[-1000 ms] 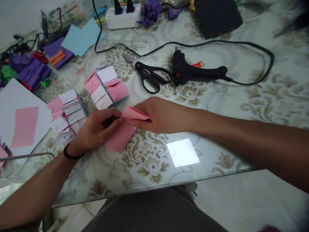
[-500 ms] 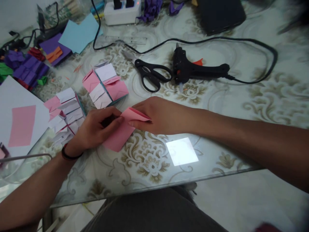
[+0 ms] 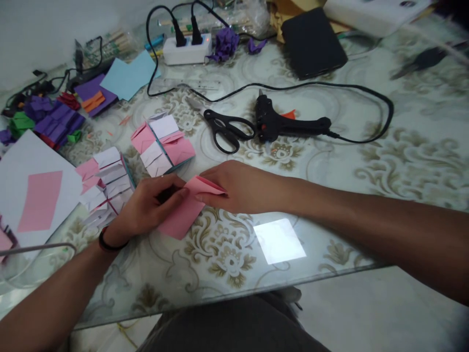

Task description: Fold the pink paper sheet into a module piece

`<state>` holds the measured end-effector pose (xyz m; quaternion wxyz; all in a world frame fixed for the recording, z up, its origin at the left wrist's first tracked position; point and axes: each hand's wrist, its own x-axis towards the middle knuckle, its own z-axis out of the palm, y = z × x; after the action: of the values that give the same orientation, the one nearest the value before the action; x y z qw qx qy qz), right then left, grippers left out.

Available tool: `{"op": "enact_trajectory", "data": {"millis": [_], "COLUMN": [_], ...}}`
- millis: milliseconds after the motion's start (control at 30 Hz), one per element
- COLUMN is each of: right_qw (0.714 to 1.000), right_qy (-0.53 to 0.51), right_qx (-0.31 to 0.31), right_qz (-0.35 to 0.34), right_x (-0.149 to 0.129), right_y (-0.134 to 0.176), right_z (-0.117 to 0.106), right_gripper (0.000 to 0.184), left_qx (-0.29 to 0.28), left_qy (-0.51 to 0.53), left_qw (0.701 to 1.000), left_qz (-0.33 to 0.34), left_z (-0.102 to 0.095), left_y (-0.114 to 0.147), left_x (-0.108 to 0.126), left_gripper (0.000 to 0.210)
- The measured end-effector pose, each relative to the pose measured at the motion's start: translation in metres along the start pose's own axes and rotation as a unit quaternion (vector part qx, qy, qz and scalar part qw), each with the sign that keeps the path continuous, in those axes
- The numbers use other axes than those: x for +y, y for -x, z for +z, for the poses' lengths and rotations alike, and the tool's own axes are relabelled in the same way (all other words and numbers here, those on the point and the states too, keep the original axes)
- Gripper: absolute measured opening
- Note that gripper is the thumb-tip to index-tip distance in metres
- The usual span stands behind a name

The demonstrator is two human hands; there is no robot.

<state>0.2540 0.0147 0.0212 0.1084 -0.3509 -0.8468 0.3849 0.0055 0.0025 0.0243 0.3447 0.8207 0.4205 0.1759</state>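
Note:
A sheet of pink paper (image 3: 182, 215) lies between my hands near the front of the table, its far right end bent over into a fold. My left hand (image 3: 150, 203), a dark band at its wrist, pinches the paper's left edge between thumb and fingers. On the folded end, my right hand (image 3: 234, 188) grips with the thumb in front; its other fingers are hidden behind. Just beyond my hands sits a pink-and-white folded paper block (image 3: 163, 144). A second such block (image 3: 106, 186) rests left of my left hand.
Black scissors (image 3: 227, 131) and a black glue gun (image 3: 289, 122) with its cord lie beyond my right hand. Farther back are a white power strip (image 3: 187, 50) and a black flat case (image 3: 313, 44). Purple folded paper (image 3: 60, 124) and a white sheet (image 3: 22, 156) are at left.
The camera view has tilted up, so the table's things sit lower and more of its back shows. My hands keep the same hold on the pink paper.

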Motion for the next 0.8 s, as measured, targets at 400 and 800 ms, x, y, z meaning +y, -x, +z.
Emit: {"op": "enact_trajectory", "data": {"millis": [400, 800], "right_qw": [1.0, 1.0], "right_qy": [0.003, 0.01], "right_qx": [0.001, 0.005], "right_qz": [-0.003, -0.008], "right_x": [0.0003, 0.0013], "right_y": [-0.0005, -0.0006], "right_z": [0.0002, 0.001], "right_gripper": [0.028, 0.03], "left_qx": [0.0, 0.001], "left_qy": [-0.012, -0.007], "left_qw": [1.0, 1.0], "left_qz": [0.016, 0.015], "left_z": [-0.0002, -0.0003], "left_y": [0.0004, -0.0003], "left_x": [-0.0017, 0.0002], "left_gripper": [0.022, 0.023]}}
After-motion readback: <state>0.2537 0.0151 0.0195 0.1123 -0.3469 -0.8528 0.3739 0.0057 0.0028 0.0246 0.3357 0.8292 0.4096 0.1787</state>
